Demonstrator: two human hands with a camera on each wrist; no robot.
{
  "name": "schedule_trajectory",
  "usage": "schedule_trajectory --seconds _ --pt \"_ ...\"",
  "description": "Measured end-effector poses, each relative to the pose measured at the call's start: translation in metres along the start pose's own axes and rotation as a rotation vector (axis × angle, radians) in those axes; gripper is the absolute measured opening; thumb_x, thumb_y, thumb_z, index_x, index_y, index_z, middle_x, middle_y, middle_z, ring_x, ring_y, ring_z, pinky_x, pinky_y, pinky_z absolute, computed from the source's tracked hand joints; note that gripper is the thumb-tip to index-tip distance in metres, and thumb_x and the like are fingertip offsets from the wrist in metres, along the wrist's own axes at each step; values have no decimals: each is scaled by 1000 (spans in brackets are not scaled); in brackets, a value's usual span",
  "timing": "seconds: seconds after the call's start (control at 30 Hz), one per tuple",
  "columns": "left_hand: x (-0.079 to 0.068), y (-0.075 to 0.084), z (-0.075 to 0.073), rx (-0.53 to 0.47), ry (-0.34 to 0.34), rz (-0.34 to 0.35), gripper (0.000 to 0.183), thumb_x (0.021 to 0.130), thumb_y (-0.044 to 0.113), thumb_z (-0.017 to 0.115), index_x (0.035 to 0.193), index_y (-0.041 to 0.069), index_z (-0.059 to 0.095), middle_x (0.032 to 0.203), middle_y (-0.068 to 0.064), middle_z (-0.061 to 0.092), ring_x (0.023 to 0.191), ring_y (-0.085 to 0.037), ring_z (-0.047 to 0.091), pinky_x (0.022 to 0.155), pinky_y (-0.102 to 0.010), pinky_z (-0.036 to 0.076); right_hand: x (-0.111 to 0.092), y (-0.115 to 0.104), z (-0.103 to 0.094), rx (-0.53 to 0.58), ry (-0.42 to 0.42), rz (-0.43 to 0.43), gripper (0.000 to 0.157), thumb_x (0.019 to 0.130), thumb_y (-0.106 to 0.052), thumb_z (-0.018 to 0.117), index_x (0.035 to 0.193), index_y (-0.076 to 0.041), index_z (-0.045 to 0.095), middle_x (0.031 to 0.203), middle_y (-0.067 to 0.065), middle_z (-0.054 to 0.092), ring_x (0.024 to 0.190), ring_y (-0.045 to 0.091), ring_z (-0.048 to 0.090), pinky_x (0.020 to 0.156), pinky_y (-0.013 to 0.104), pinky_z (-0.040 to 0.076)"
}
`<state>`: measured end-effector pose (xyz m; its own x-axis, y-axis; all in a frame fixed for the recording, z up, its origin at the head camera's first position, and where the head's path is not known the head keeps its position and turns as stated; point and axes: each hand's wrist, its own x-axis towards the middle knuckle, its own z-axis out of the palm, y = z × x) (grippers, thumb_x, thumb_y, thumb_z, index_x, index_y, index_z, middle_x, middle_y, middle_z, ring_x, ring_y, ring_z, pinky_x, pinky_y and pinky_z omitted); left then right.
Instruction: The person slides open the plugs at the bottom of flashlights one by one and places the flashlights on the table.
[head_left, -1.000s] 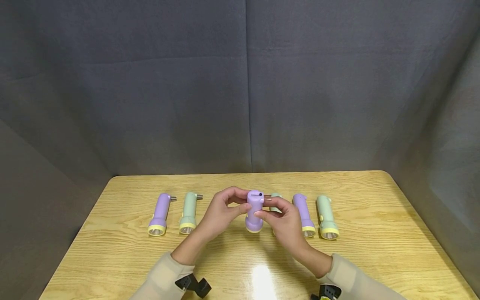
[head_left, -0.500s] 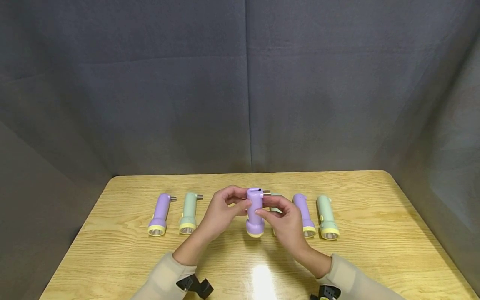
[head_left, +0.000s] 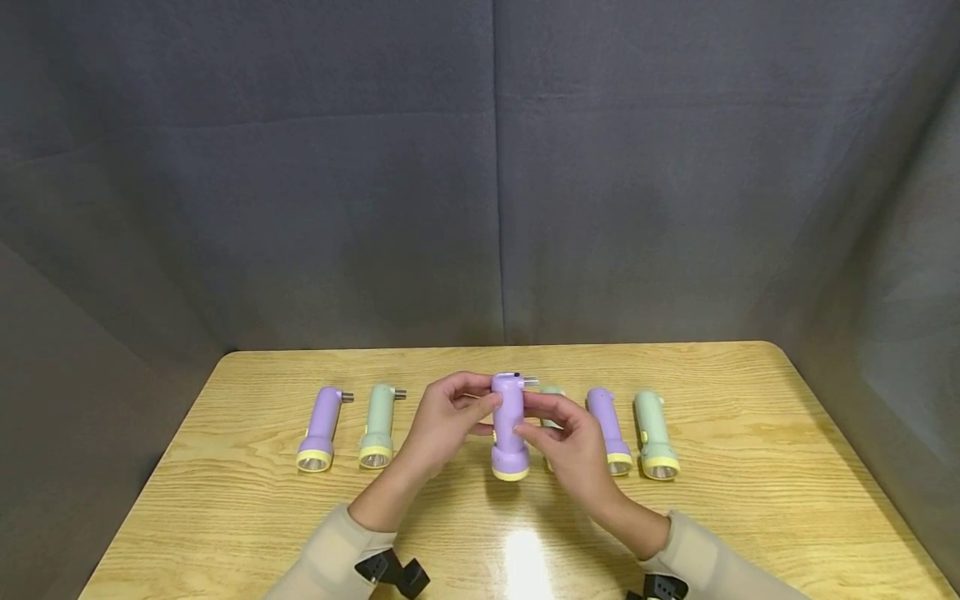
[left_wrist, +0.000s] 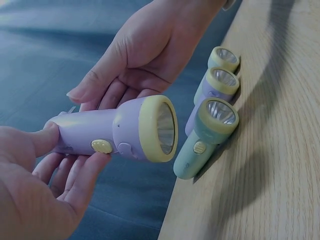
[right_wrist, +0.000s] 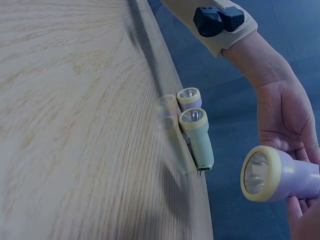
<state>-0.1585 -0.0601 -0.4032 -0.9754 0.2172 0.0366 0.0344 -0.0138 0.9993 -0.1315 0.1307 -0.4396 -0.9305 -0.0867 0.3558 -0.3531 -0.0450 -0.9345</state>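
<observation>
Both hands hold a purple flashlight [head_left: 510, 425] above the middle of the wooden table. My left hand [head_left: 450, 421] pinches its tail end from the left, thumb in front and fingers behind. From the right, my right hand [head_left: 573, 446] has its thumb on the front of the body and its fingers behind. Metal plug prongs [head_left: 531, 381] stick out to the right at the tail. In the left wrist view the flashlight's yellow-rimmed lens [left_wrist: 165, 129] and the oval yellow switch [left_wrist: 102, 146] show. The lens looks unlit.
On the left lie a purple flashlight [head_left: 322, 427] and a green flashlight [head_left: 377, 425], prongs out. To the right are a purple flashlight [head_left: 609, 425] and a green one [head_left: 655, 433], with another green flashlight [head_left: 552, 392] partly hidden behind my right hand. A grey curtain [head_left: 375, 208] hangs behind the table.
The held flashlight has tilted: its tail end has tipped up and back, its lens end down, so more of its length shows. Both hands keep their hold; the other flashlights stay put.
</observation>
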Motion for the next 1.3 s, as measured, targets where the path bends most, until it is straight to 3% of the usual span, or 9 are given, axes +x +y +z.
schedule_trajectory --seconds 0.33,0.53,0.7,1.1,1.3 --pt "2 -1 -2 5 59 -23 25 97 7 70 119 -4 69 107 -15 67 89 -19 69 71 -42 64 -2 1 -8 33 -177 -19 57 85 9 76 137 10 55 136 28 58 118 13 64 89 36 59" --pt "2 0 -2 -5 119 -52 25 97 8 70 119 -3 70 107 -15 69 90 -20 69 67 -37 63 -3 -2 -12 -45 -337 -4 84 82 2 82 155 -2 40 156 16 43 134 21 53 100 37 54" --pt "1 1 -2 -9 144 -66 25 97 8 69 119 -3 70 109 -16 71 89 -20 69 67 -39 63 -6 -3 -12 -79 -421 51 100 81 -4 84 162 -15 28 164 10 32 135 34 51 102 35 52" --pt "2 0 -3 3 148 -93 26 99 13 68 120 -2 70 112 -16 70 89 -19 69 70 -45 63 -10 -5 -9 -115 -449 65 111 78 -6 87 164 -20 18 167 8 24 138 33 48 105 33 50" --pt "2 0 -2 -3 140 -103 27 99 13 68 121 -2 69 112 -16 70 90 -20 70 66 -35 63 -10 -5 -8 -147 -404 50 104 79 1 84 163 -16 25 164 12 29 134 34 52 100 32 53"
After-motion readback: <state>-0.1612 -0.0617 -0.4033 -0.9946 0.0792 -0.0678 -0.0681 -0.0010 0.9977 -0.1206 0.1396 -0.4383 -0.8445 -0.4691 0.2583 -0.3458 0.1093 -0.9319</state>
